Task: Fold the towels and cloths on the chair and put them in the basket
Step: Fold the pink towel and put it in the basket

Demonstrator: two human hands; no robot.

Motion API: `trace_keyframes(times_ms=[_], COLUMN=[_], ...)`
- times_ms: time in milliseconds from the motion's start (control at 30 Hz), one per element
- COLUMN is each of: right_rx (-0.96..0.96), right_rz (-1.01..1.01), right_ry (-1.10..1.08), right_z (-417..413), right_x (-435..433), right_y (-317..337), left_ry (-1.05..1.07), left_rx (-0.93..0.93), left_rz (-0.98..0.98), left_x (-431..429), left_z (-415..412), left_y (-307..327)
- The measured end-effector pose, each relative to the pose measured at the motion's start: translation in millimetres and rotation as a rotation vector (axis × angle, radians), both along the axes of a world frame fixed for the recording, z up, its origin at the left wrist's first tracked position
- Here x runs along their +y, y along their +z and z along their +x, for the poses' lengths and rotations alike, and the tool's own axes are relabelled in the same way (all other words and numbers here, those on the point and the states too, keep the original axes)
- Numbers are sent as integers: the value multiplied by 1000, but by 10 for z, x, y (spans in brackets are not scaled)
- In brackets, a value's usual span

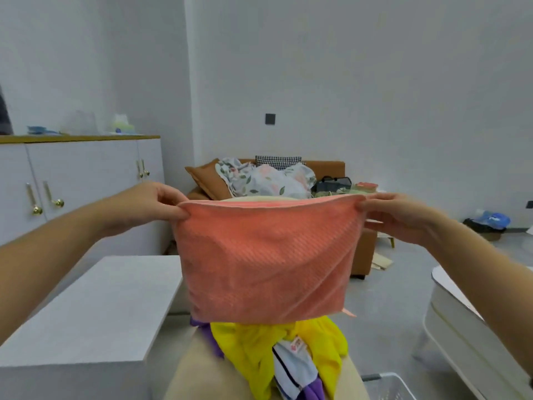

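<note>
Head view: holding up ribbed, rectangular coral towel (pixel 265 255).
Pinching top corners with left hand (pixel 150 206) and right hand (pixel 398 217).

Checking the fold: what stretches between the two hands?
The salmon towel, pinched at its top corners by left hand and right hand; head view.

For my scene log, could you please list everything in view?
towel: one, coral, held up between both hands
cloths: several, yellow, purple, striped white, piled on chair
chair: one, beige, bottom centre
basket: one, white, bottom right
table: one, white, left
cabinet: one, white, gold handles, left wall
sofa: one, brown, behind towel
left hand: one, grip on towel's left corner
right hand: one, grip on towel's right corner
</note>
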State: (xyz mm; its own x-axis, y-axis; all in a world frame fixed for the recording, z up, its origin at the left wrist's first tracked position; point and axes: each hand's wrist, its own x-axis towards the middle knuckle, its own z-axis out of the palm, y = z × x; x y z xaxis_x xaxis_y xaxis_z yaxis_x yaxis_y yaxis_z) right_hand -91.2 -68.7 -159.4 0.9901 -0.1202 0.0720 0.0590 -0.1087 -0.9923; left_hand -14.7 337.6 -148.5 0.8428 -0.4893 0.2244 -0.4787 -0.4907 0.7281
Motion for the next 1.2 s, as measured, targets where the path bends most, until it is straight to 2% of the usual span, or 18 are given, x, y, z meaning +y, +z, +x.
trace_keyframes(times_ms=[100, 233, 300, 433, 600, 667, 767, 833, 867, 967, 1000, 1067, 1200], right_rx=[-58, -99, -100, -77, -70, -57, 20, 61, 90, 130, 123, 112, 132], right_rz=[-17, -69, -90, -173, -262, -338, -525, -557, -515, -350, -320, -273, -194], right_ry=[-53, -84, -96, -101, -79, -45, 52, 114, 160, 250, 251, 287, 338], right_z=[-15, -45, -76, -116, -101, -81, -57, -82, -88, -49, -33, 7, 38], right_x=[24, 17, 22, 25, -43, -40, 1, 34, 27, -111, -159, -235, -253], right_y=[284, 533, 615, 680, 674, 672, 686, 703, 709, 691, 671, 627, 607], left_ry=[-20, 41, 63, 181, 202, 178, 143, 117, 91, -63, -80, -73, -27], left_rx=[-31, -49, -91, -229, -326, -401, -405, -350, -270, 125, 193, 222, 259], left_rz=[-1, -129, -109, 24, 189, 263, 457, 568, 533, 176, 76, -25, 3], left_x=[-10, -52, -79, -132, -138, -149, -179, -185, -167, -79, -43, -19, 3], left_z=[-8, -5, -6, -56, -64, -30, 19, -6, -15, -24, 26, 96, 176], left_y=[288, 489, 554, 648, 689, 693, 718, 754, 771, 733, 695, 612, 545])
